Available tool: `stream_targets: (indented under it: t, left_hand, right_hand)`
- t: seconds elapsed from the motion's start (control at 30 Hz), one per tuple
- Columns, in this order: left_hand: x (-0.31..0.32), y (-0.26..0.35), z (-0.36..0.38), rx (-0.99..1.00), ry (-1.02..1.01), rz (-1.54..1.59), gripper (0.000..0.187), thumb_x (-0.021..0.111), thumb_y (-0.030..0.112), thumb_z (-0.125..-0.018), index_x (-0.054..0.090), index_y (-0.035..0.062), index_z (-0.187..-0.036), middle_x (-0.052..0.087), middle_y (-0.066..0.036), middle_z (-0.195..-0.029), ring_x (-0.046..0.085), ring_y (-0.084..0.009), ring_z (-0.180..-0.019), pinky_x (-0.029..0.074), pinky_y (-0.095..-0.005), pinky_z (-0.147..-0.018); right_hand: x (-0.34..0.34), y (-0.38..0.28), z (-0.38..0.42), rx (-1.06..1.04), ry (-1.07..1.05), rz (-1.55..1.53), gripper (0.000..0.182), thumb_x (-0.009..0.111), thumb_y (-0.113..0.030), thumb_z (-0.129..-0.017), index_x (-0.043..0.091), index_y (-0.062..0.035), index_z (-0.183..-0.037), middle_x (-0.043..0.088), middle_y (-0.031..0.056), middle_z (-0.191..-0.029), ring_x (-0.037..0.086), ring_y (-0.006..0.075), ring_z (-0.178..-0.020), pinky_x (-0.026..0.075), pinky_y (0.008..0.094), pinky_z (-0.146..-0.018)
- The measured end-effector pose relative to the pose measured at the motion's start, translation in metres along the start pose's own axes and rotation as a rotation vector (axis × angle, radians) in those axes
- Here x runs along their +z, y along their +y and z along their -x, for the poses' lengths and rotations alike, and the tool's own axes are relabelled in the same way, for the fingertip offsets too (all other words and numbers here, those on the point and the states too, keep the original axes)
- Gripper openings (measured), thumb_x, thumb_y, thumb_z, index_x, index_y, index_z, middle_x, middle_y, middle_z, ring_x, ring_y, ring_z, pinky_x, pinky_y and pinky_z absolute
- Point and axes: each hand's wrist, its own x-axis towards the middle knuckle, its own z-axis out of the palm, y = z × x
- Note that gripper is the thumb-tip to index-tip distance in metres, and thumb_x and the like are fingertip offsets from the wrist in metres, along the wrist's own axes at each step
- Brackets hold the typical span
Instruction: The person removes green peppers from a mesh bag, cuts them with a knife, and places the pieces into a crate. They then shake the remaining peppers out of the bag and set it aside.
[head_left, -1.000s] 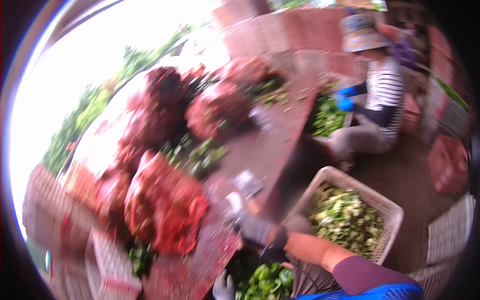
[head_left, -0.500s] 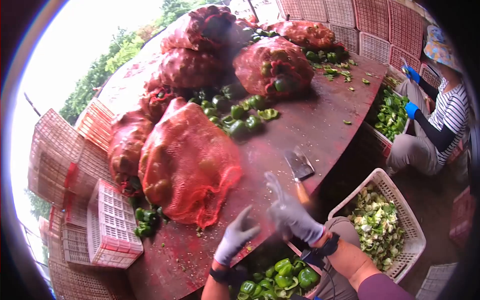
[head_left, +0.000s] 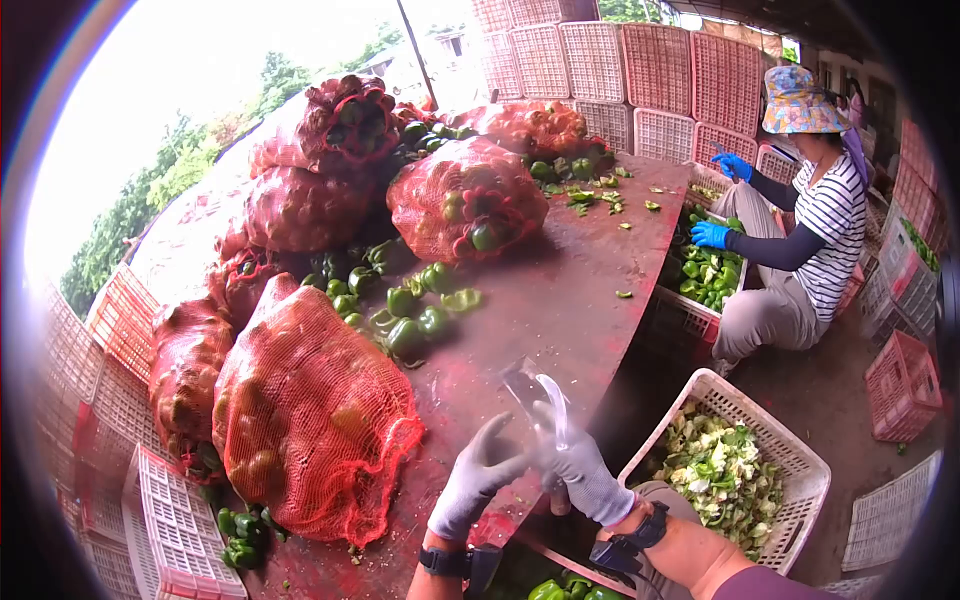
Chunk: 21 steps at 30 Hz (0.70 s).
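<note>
Gripping a slim, pale, blurred curved implement [head_left: 559,405] in the right grey-gloved hand [head_left: 585,475] over the red-stained brown worktop [head_left: 560,300], near a flat grey metal blade [head_left: 519,384], and spreading the left grey-gloved hand [head_left: 472,482] just beside, with glossy green bell peppers [head_left: 572,590] at the lower edge of view.

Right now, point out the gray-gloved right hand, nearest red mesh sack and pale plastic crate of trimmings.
Gray-gloved right hand [head_left: 588,478]: head view, back of glove.
Nearest red mesh sack [head_left: 308,412]: head view, bulging middle.
Pale plastic trimmings crate [head_left: 801,482]: head view, inner right wall.
</note>
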Motion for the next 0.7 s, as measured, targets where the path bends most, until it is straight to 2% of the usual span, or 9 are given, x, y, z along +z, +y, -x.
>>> stream_targets:
  t: [0.07,0.13,0.2,0.27,0.33,0.37,0.5,0.57,0.7]
  left_hand:
    - [-0.003,-0.006,0.005,-0.020,0.017,0.022,0.067,0.072,0.017,-0.087,0.039,0.0002,-0.143,0.063,-0.005,-0.097,0.059,-0.0099,-0.080,0.047,-0.0238,-0.069]
    - [-0.008,-0.017,0.012,-0.078,0.051,0.011,0.058,0.069,0.016,-0.089,0.045,0.0002,-0.139,0.063,-0.004,-0.096,0.059,-0.0096,-0.079,0.048,-0.0238,-0.069]
    - [-0.023,-0.050,0.022,-0.051,0.126,-0.108,0.048,0.067,0.016,-0.091,0.052,-0.0002,-0.133,0.062,-0.002,-0.094,0.058,-0.0082,-0.077,0.048,-0.0236,-0.068]
    - [-0.038,-0.054,0.045,-0.084,0.197,-0.223,0.038,0.066,0.016,-0.093,0.058,-0.0005,-0.126,0.061,0.000,-0.091,0.055,-0.0066,-0.075,0.048,-0.0230,-0.068]
    - [-0.059,-0.066,0.060,-0.162,0.304,-0.291,0.040,0.064,0.020,-0.093,0.058,0.0000,-0.127,0.062,0.000,-0.090,0.056,-0.0072,-0.075,0.048,-0.0228,-0.067]
    - [-0.070,-0.073,0.065,-0.177,0.345,-0.312,0.040,0.064,0.022,-0.093,0.058,0.0006,-0.127,0.062,0.000,-0.090,0.056,-0.0073,-0.074,0.048,-0.0228,-0.066]
    - [-0.110,-0.100,0.064,-0.302,0.485,-0.328,0.043,0.058,0.026,-0.095,0.055,0.0001,-0.129,0.063,-0.003,-0.085,0.059,-0.0093,-0.067,0.047,-0.0232,-0.059]
    - [-0.134,-0.127,0.048,-0.255,0.546,-0.313,0.044,0.056,0.026,-0.095,0.054,0.0003,-0.131,0.063,-0.004,-0.084,0.059,-0.0103,-0.064,0.047,-0.0239,-0.058]
    - [-0.152,-0.101,0.003,-0.170,0.626,-0.333,0.030,0.054,0.020,-0.094,0.062,-0.0003,-0.115,0.063,-0.004,-0.077,0.057,-0.0105,-0.060,0.047,-0.0262,-0.054]
  right_hand:
    - [0.001,0.003,-0.002,0.025,0.000,-0.030,0.069,0.065,-0.006,-0.084,0.037,-0.0014,-0.146,0.061,0.0059,-0.104,0.056,0.0052,-0.063,0.047,0.0201,-0.055]
    - [0.004,0.003,-0.003,-0.040,-0.012,0.061,0.077,0.066,-0.009,-0.088,0.023,-0.0049,-0.152,0.059,0.0012,-0.083,0.052,0.0032,-0.056,0.043,0.0193,-0.046]
    - [0.007,0.007,0.001,0.040,-0.017,0.093,0.078,0.066,-0.009,-0.091,0.020,-0.0064,-0.154,0.056,-0.0022,-0.072,0.050,0.0021,-0.053,0.040,0.0196,-0.041]
    - [0.015,0.009,0.004,0.050,-0.050,0.197,0.073,0.065,-0.009,-0.091,0.024,-0.0041,-0.152,0.056,-0.0030,-0.071,0.049,0.0020,-0.052,0.040,0.0194,-0.041]
    - [0.024,0.004,0.009,0.139,-0.053,0.218,0.074,0.066,-0.009,-0.090,0.026,-0.0064,-0.152,0.056,-0.0029,-0.071,0.050,0.0005,-0.057,0.042,0.0172,-0.048]
    - [0.021,0.015,0.007,0.071,-0.085,0.242,0.071,0.066,-0.009,-0.090,0.030,-0.0065,-0.151,0.057,-0.0029,-0.071,0.051,0.0006,-0.058,0.043,0.0168,-0.051]
    - [0.029,0.012,0.010,0.127,-0.075,0.245,0.064,0.065,-0.008,-0.089,0.037,-0.0029,-0.147,0.058,-0.0027,-0.072,0.051,0.0013,-0.058,0.044,0.0176,-0.054]
    - [0.034,0.013,0.010,0.153,-0.083,0.214,0.062,0.065,-0.008,-0.089,0.039,-0.0013,-0.145,0.058,-0.0025,-0.071,0.051,0.0016,-0.058,0.045,0.0178,-0.055]
    - [0.033,0.015,0.012,0.186,-0.094,0.188,0.059,0.066,-0.010,-0.089,0.041,0.0009,-0.142,0.058,-0.0026,-0.070,0.052,0.0020,-0.059,0.045,0.0185,-0.055]
